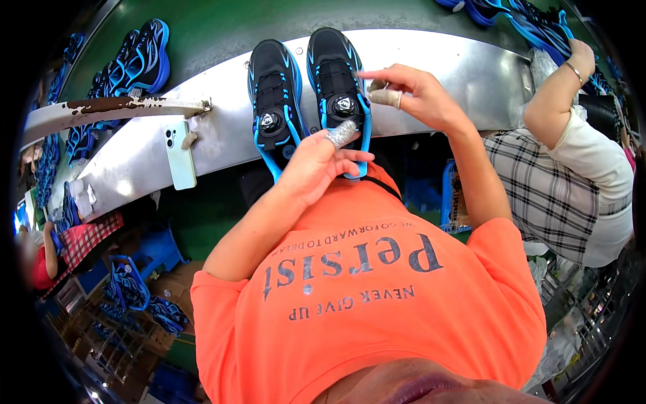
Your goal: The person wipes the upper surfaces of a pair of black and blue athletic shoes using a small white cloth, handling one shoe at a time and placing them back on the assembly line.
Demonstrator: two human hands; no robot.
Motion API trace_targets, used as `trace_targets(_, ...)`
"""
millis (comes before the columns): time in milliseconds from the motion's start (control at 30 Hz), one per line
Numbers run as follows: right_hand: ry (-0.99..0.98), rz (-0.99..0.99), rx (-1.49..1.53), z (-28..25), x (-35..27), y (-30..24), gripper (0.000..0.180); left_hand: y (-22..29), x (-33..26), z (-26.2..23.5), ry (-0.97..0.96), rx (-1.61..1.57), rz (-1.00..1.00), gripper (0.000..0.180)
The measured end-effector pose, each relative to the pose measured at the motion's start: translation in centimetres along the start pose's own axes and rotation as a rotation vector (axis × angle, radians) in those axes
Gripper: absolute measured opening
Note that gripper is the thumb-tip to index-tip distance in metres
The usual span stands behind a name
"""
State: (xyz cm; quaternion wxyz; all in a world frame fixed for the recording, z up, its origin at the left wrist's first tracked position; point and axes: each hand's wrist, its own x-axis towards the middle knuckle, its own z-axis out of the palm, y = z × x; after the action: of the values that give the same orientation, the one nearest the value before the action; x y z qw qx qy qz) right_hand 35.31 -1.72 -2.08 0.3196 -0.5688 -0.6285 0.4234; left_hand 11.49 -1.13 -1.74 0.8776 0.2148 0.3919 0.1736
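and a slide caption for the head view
Wrapped fingers at two black-and-blue shoes on a metal worktop.

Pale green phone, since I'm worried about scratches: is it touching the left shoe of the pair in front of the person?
Apart: the head view shows bare metal worktop between the pale green phone and the left shoe.

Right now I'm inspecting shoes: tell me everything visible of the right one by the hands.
The right shoe has a black, fabric-looking upper, blue trim and a round dial. It sits top up on the metal table, toe pointing away. The left hand partly hides its heel; the right hand is beside it, contact unclear.
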Motion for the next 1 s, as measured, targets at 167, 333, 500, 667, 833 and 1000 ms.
trace_targets(167, -0.141, -0.251, -0.237, 1.7, 1.2, -2.1, 0.039, -1.6, 0.1, 0.6, 0.049, 0.078, 0.063, 0.029)
trace_targets(333, 0.148, -0.287, -0.393, 5.0, -0.2, -1.3, 0.032, -1.7, 0.2, 0.5, 0.044, 0.087, 0.046, 0.027)
trace_targets(500, 0.020, -0.346, -0.246, 3.1, 0.9, -1.5, 0.030, -1.1, 0.1, 0.5, 0.051, 0.079, 0.021, 0.027)
trace_targets(667, 0.216, -0.301, -0.372, 5.0, 0.9, -1.1, 0.025, -1.0, 0.6, 0.3, 0.039, 0.034, 0.034, 0.029)
trace_targets(833, 0.133, -0.312, -0.267, 3.7, 1.7, -1.2, 0.029, -0.3, 0.6, 0.7, 0.057, 0.040, 0.011, 0.030)
trace_targets(1000, 0.047, -0.289, -0.271, 3.5, 2.8, -1.7, 0.026, 0.1, 1.0, 0.6, 0.048, 0.059, 0.002, 0.030)
